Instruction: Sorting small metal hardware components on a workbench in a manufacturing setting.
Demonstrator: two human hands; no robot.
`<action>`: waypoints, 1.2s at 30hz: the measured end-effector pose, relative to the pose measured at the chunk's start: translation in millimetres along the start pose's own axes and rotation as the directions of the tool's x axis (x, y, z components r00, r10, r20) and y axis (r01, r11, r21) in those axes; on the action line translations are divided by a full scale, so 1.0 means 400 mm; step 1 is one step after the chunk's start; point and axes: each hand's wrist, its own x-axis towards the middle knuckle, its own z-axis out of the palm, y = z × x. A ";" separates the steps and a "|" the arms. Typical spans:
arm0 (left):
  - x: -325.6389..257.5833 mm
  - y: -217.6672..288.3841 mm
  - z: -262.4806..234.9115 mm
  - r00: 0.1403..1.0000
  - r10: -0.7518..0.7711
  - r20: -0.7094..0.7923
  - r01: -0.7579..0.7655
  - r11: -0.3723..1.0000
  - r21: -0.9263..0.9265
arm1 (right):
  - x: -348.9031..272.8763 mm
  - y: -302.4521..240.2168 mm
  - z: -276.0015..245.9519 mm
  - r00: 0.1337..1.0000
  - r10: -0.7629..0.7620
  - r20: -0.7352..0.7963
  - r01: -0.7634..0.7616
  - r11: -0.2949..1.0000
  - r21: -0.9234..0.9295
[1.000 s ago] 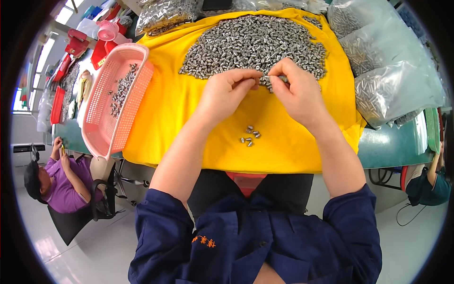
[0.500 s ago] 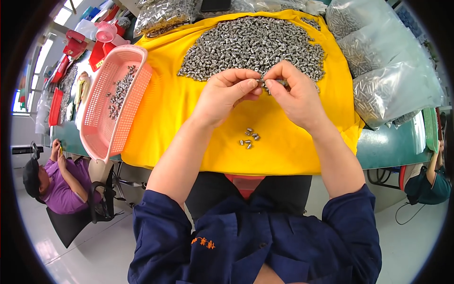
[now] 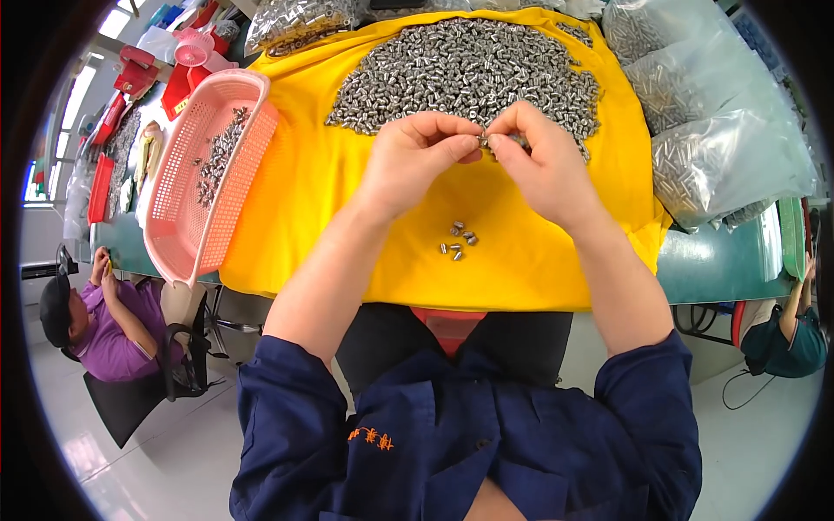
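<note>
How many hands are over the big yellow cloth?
2: the left hand and the right hand, fingertips close together at the near edge of the metal pile. Some fingers are hidden.

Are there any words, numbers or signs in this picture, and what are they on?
Orange stitched writing, on the navy shirt: it's there, but I won't copy it out.
A yellow label, on the red bin behind the pink basket: its marks are too small to read.
On the little metal pieces and the clear bags, I can't make out any writing.
</note>
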 end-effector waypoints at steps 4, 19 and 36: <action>-0.020 0.010 -0.002 0.997 -0.056 -0.051 0.058 0.998 0.039 | -0.014 -0.032 -0.005 0.998 -0.003 0.068 0.010 0.995 -0.100; -0.111 0.004 -0.061 0.974 -0.193 -0.117 0.210 0.966 0.154 | -0.024 -0.023 0.004 0.990 -0.120 0.073 0.128 0.985 -0.119; -0.012 0.019 -0.077 0.945 0.226 0.238 -0.295 0.269 0.917 | -0.001 0.005 -0.010 0.997 -0.045 -0.062 0.042 0.998 -0.046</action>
